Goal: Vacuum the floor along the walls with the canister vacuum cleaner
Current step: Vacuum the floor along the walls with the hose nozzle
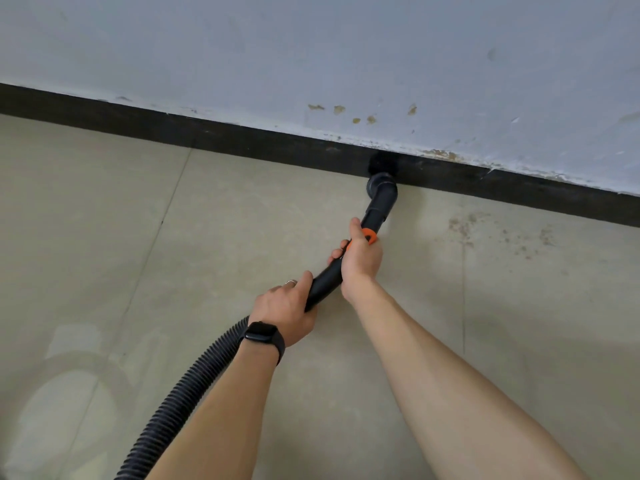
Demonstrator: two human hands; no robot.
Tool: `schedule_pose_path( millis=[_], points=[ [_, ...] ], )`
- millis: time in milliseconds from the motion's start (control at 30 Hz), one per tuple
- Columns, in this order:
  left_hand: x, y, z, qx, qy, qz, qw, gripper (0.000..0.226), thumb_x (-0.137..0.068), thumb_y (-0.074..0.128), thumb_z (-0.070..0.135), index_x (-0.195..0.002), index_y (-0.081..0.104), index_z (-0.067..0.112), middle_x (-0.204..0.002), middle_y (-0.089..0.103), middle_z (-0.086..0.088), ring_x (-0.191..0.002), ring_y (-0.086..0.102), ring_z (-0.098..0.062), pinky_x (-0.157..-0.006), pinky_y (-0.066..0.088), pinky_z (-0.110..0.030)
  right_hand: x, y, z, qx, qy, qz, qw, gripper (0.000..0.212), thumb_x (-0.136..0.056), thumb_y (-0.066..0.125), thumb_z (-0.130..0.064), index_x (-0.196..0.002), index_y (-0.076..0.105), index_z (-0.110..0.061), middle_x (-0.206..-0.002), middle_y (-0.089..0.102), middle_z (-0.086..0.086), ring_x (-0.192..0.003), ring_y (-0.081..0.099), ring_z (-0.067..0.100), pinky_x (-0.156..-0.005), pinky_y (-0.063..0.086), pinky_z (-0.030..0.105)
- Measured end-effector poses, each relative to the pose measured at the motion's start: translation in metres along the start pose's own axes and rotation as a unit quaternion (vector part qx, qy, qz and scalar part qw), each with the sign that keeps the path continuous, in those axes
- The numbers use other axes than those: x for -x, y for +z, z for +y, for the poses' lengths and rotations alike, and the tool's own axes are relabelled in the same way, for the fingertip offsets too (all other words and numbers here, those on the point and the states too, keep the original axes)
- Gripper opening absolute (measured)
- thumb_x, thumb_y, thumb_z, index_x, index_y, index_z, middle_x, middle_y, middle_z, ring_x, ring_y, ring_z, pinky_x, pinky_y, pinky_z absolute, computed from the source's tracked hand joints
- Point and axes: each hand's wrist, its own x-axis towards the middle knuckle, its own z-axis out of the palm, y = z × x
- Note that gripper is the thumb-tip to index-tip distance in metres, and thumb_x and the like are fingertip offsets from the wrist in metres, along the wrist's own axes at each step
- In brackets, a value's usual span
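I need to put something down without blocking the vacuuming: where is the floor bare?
Bare tiles lie left of the hose, up to the black baseboard, and right of the right forearm, below the speckled dirt patch. Crowded in the middle: the left hand and right hand grip the wand, whose brush nozzle meets the baseboard.

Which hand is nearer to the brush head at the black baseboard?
Right. The right hand grips the tube just behind the brush head; the left hand holds it farther back, near the ribbed hose.
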Motion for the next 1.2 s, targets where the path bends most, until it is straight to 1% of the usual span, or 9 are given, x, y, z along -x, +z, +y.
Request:
schedule_pose_path(
  millis=[100,233,333,467,567,733,833,967,1200],
  points=[
    [0.007,-0.006,-0.015,0.009,-0.03,0.013,0.999,0.025,-0.087,0.051,0.033,-0.103,0.034,0.023,-0.088,0.06,0.003,-0.079,0.06,-0.031,-0.058,0.038,-0.032,0.006,0.019,0.009,0.022,0.002,-0.01,1.0,0.031,-0.099,0.066,-0.038,-0.107,0.053,-0.011,-0.058,0.052,-0.002,-0.04,0.047,0.013,-0.046,0.046,0.026],
    [0.018,-0.01,-0.032,0.029,-0.067,0.029,0.997,0.024,-0.086,0.051,0.033,-0.096,0.03,0.027,-0.078,0.053,0.006,-0.066,0.048,-0.025,-0.056,0.038,-0.03,0.015,0.041,0.019,0.058,0.001,-0.031,0.998,0.034,-0.1,0.066,-0.037,-0.114,0.053,-0.007,-0.058,0.051,0.0,-0.039,0.047,0.013,-0.044,0.047,0.026],
    [0.024,-0.011,-0.041,0.045,-0.091,0.04,0.994,0.023,-0.085,0.052,0.033,-0.093,0.032,0.028,-0.075,0.054,0.006,-0.063,0.049,-0.024,-0.054,0.038,-0.03,0.018,0.054,0.023,0.075,0.003,-0.061,0.995,0.033,-0.099,0.067,-0.035,-0.11,0.051,-0.008,-0.057,0.049,0.0,-0.039,0.046,0.014,-0.046,0.047,0.028],
    [0.034,-0.008,-0.041,0.057,-0.101,0.031,0.993,0.022,-0.084,0.052,0.035,-0.094,0.033,0.03,-0.072,0.054,0.008,-0.061,0.052,-0.022,-0.051,0.037,-0.029,0.021,0.054,0.027,0.097,0.005,-0.082,0.992,0.032,-0.099,0.067,-0.035,-0.103,0.047,-0.01,-0.061,0.05,0.002,-0.039,0.046,0.015,-0.048,0.047,0.03],
    [0.048,-0.002,-0.038,0.041,-0.083,0.014,0.996,0.022,-0.086,0.052,0.037,-0.095,0.033,0.03,-0.072,0.053,0.008,-0.061,0.051,-0.021,-0.052,0.04,-0.029,0.032,0.038,0.037,0.079,0.009,-0.072,0.994,0.031,-0.099,0.066,-0.036,-0.105,0.048,-0.011,-0.062,0.049,0.001,-0.04,0.046,0.015,-0.048,0.047,0.03],
    [0.076,0.008,-0.04,-0.005,-0.014,-0.023,1.0,0.023,-0.087,0.049,0.042,-0.098,0.033,0.029,-0.079,0.052,0.01,-0.066,0.047,-0.02,-0.061,0.046,-0.031,0.061,-0.007,0.061,-0.003,0.025,-0.012,1.0,0.031,-0.1,0.066,-0.035,-0.1,0.044,-0.013,-0.064,0.048,0.001,-0.043,0.044,0.017,-0.048,0.045,0.03],
    [0.086,0.014,-0.034,-0.02,0.027,-0.053,0.998,0.024,-0.088,0.048,0.044,-0.105,0.037,0.03,-0.085,0.054,0.01,-0.072,0.052,-0.02,-0.063,0.046,-0.03,0.075,-0.033,0.069,-0.039,0.022,0.024,0.999,0.03,-0.101,0.066,-0.033,-0.098,0.043,-0.013,-0.064,0.047,0.002,-0.044,0.044,0.018,-0.05,0.045,0.032],
    [0.095,0.022,-0.016,-0.021,0.059,-0.07,0.996,0.028,-0.089,0.048,0.044,-0.111,0.039,0.029,-0.093,0.06,0.008,-0.084,0.061,-0.022,-0.067,0.048,-0.031,0.084,-0.062,0.069,-0.06,0.02,0.055,0.996,0.03,-0.102,0.065,-0.032,-0.096,0.043,-0.013,-0.063,0.047,0.001,-0.044,0.044,0.017,-0.047,0.044,0.03],
    [0.109,0.04,0.025,-0.016,0.084,-0.093,0.992,0.031,-0.089,0.048,0.041,-0.115,0.04,0.026,-0.098,0.061,0.006,-0.086,0.062,-0.024,-0.066,0.047,-0.033,0.087,-0.109,0.063,-0.066,0.01,0.086,0.994,0.028,-0.102,0.064,-0.031,-0.098,0.045,-0.011,-0.062,0.046,0.002,-0.041,0.042,0.016,-0.043,0.042,0.026]
  ],
)
